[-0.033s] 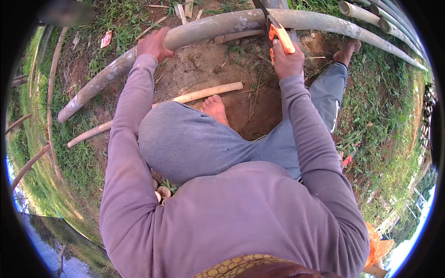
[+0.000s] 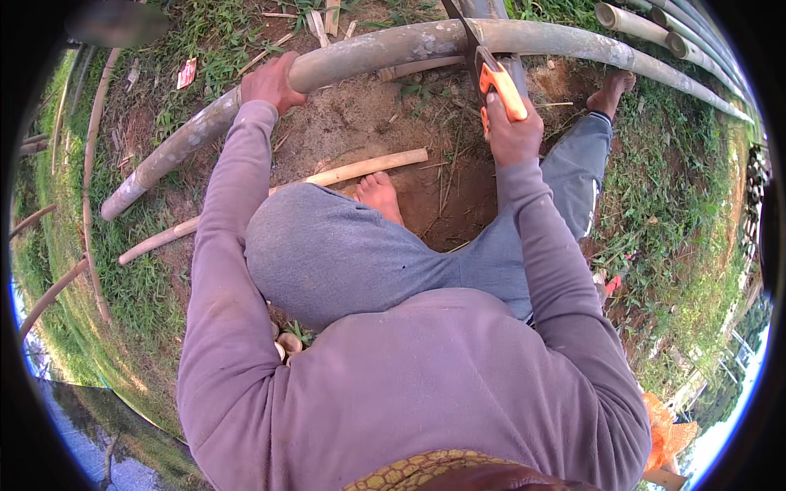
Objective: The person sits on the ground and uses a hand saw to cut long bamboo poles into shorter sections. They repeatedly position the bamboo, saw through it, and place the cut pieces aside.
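A long, thick bamboo pole (image 2: 385,51) lies crosswise in front of me, its left end lower on the left. My left hand (image 2: 273,82) is wrapped over the pole left of its middle. In my right hand (image 2: 516,131) is the orange-handled hand saw (image 2: 504,88), fingers closed round the grip. Its dark blade (image 2: 470,37) crosses the pole near the middle, the far end reaching past it. Under the pole by the saw is a grey support (image 2: 516,74), partly hidden.
A split bamboo strip (image 2: 368,167) lies by my bare left foot (image 2: 378,195). Several bamboo poles (image 2: 634,24) are stacked at the far right. Thin poles (image 2: 92,164) stand at the left. Grass and bare soil surround me; a red-and-white wrapper (image 2: 187,73) lies far left.
My right hand has drawn the saw slightly back toward me and to the right. My left hand stays in place on the pole.
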`<act>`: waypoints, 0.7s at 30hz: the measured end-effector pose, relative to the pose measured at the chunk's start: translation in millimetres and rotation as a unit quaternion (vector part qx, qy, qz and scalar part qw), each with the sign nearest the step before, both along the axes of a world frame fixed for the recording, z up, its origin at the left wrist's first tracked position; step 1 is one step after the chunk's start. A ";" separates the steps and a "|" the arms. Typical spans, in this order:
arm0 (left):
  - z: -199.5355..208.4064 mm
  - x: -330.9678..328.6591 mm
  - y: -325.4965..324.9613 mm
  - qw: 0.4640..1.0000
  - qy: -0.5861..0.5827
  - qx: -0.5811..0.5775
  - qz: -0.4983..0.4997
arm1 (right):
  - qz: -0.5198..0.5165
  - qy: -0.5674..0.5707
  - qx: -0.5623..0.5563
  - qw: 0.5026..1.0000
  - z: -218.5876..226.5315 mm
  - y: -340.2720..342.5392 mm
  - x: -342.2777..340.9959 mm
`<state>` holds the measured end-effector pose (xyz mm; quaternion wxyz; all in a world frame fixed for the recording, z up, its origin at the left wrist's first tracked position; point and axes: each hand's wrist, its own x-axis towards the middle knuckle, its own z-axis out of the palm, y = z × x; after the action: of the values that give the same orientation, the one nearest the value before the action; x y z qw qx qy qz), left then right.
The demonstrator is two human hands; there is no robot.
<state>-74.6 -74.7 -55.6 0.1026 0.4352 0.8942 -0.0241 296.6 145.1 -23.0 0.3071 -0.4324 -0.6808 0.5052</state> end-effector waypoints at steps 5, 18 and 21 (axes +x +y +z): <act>-12.5 -4.0 -17.0 0.999 0.022 0.038 0.019 | 0.022 -0.070 0.007 0.997 59.5 -103.9 163.4; -5.0 -4.3 1.0 1.000 -0.008 0.024 0.007 | 0.003 -0.003 -0.023 1.000 28.8 -55.0 83.2; -13.2 -4.1 -21.0 0.999 0.008 0.032 0.027 | 0.039 -0.072 0.041 0.996 52.5 -106.9 165.7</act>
<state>-78.7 -95.7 -68.8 0.0825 0.4133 0.9068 0.0035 462.4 38.2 29.6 0.2549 -0.4276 -0.7375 0.4565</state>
